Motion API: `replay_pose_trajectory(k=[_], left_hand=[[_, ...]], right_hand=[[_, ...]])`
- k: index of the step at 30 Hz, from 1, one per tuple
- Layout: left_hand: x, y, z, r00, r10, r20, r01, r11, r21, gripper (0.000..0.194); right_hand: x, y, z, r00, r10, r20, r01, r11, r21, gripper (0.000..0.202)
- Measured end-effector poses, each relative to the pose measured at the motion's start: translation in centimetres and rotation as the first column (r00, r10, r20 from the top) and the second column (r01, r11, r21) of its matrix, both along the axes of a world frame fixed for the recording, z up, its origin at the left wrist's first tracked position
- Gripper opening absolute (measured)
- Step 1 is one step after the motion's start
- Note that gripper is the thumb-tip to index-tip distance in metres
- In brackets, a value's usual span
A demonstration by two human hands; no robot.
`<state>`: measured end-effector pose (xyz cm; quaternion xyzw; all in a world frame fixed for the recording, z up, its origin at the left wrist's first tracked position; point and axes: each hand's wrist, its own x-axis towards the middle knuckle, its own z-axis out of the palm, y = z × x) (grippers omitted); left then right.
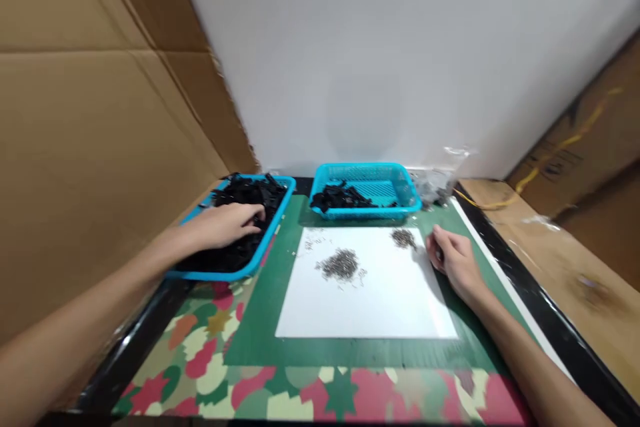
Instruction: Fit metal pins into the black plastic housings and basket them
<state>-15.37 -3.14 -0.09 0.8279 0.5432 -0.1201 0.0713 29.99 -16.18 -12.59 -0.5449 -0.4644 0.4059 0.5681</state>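
Observation:
My left hand reaches into the left blue basket, over a heap of black pieces. Its fingers are bent and the thumb stands apart from them; the fingertips are among the dark pieces. At the right edge of a white sheet, my right hand is closed, with something dark between the fingers that I cannot make out. Just left of it lies a small pile of tiny metal parts. A larger pile of similar metal parts is spread near the middle of the sheet.
A second blue basket at the back holds more black pieces. Beside it is a clear plastic bag. Cardboard rises on the left, a white wall behind. A yellow cord runs along the right.

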Motion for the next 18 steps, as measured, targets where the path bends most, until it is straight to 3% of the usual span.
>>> replay_pose_trajectory(k=[6, 8, 11, 13, 16, 18], left_hand=[[-0.3, -0.1, -0.5, 0.997, 0.013, 0.072, -0.023, 0.99, 0.139, 0.067], [-0.3, -0.9, -0.1, 0.996, 0.08, 0.047, -0.087, 0.981, 0.175, 0.059], [0.0, -2.6, 0.9, 0.992, 0.126, 0.017, -0.127, 0.973, 0.195, 0.033], [0.3, -3.9, 1.6, 0.986, 0.142, 0.089, -0.159, 0.962, 0.224, 0.025], [0.6, -5.7, 2.5, 0.962, 0.198, 0.19, -0.254, 0.905, 0.343, 0.033], [0.6, -6.7, 2.9, 0.939, 0.218, 0.265, -0.321, 0.829, 0.457, 0.037]], right_hand=[[-0.1, 0.1, 0.5, 0.988, -0.064, 0.14, 0.054, 0.996, 0.075, 0.062], [-0.2, -0.2, 0.6, 0.968, -0.131, 0.215, 0.113, 0.989, 0.094, 0.057], [-0.3, -0.7, 0.8, 0.94, -0.179, 0.291, 0.147, 0.981, 0.127, 0.045], [-0.8, -0.8, 1.1, 0.899, -0.201, 0.389, 0.147, 0.975, 0.164, 0.04], [-2.5, -0.9, 1.6, 0.848, -0.152, 0.507, 0.056, 0.978, 0.2, 0.038], [-4.3, -1.2, 2.0, 0.816, -0.047, 0.576, -0.082, 0.977, 0.196, 0.036]])
